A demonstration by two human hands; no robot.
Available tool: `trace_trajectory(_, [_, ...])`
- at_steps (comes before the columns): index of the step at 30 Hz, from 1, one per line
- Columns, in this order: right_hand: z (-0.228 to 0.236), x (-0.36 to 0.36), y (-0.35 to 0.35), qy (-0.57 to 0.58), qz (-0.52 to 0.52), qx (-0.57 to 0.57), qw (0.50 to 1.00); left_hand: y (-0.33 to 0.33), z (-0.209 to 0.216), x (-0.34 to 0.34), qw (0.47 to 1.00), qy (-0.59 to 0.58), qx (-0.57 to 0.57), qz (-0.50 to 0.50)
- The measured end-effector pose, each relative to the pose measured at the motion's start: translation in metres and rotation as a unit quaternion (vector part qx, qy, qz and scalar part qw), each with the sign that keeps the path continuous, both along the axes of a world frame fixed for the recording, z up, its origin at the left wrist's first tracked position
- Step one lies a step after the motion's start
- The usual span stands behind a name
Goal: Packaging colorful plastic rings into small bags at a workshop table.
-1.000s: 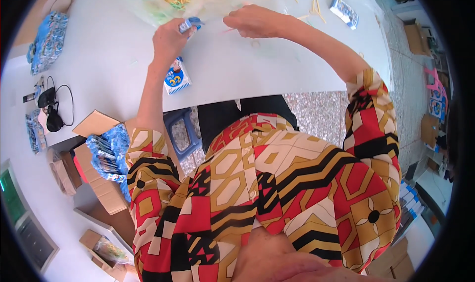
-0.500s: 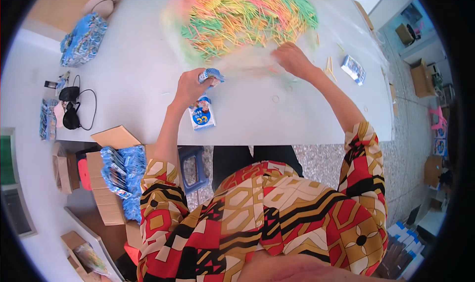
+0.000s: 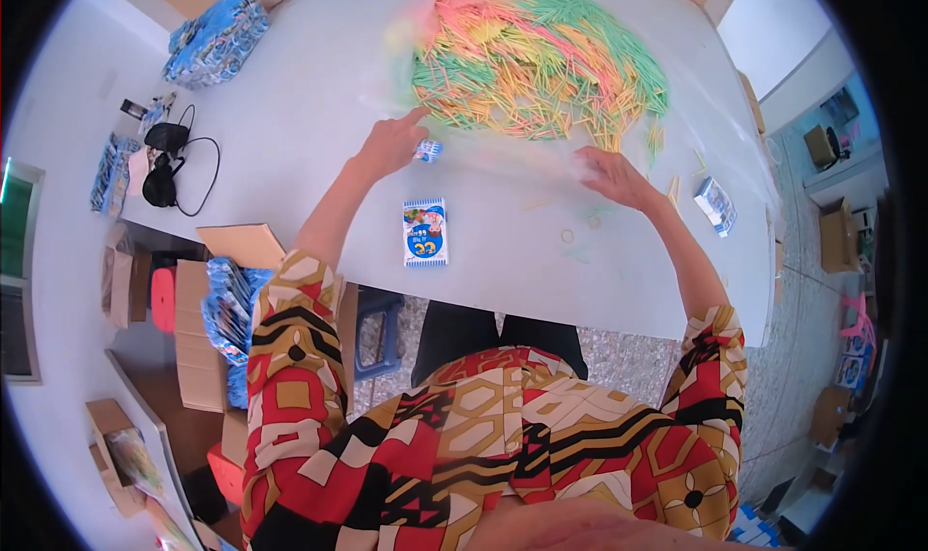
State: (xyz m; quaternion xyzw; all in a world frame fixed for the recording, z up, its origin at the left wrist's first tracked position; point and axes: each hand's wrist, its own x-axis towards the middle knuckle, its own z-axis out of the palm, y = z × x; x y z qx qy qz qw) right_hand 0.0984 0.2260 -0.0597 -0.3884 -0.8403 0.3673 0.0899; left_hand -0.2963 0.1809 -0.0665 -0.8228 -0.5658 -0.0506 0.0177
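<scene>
A wide pile of thin pastel sticks (image 3: 532, 68) in green, yellow, orange and pink lies in clear plastic film (image 3: 483, 145) on the table. At the pile's near left edge, my left hand (image 3: 387, 147) keeps a small blue-and-white packet (image 3: 428, 151) under its fingers, index finger stretched toward the sticks. My right hand (image 3: 619, 179) is closed at the near right edge of the film, fingertips pinching what looks like its rim. A flat blue-and-white packet (image 3: 425, 234) lies on the table below my left hand. Another such packet (image 3: 715, 206) rests to the right.
A bundle of blue packets (image 3: 217, 41) stands at the far left of the table (image 3: 503, 271). Black cups with a cord (image 3: 162, 169) lie nearer. Below the left edge, an open cardboard box (image 3: 201, 338) holds blue packets beside a blue stool (image 3: 379, 333). Loose sticks (image 3: 674, 189) lie right.
The whole view has shifted. My left hand has moved with its packet away from the flat packet toward the pile, its index finger now extended. My right hand stays at the film's near edge.
</scene>
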Motion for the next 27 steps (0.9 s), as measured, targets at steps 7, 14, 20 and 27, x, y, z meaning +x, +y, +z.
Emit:
trace_trajectory(7, [-0.001, 0.008, -0.018, -0.029, 0.074, 0.091, 0.993, 0.021, 0.012, -0.029, 0.987, 0.151, -0.014, -0.062])
trace_trajectory(14, [-0.013, -0.003, 0.005, -0.037, 0.006, 0.276, 0.960, 0.029, 0.007, -0.040, 0.991, 0.118, 0.051, -0.034])
trace_trajectory(20, [-0.015, -0.025, 0.005, 0.154, -0.080, 0.164, 0.971, 0.016, 0.008, -0.047, 0.994, 0.063, 0.041, 0.074])
trace_trajectory(27, [-0.021, -0.023, -0.003, 0.150, -0.093, 0.165, 0.970, -0.013, 0.024, 0.065, 0.990, -0.096, 0.003, -0.102])
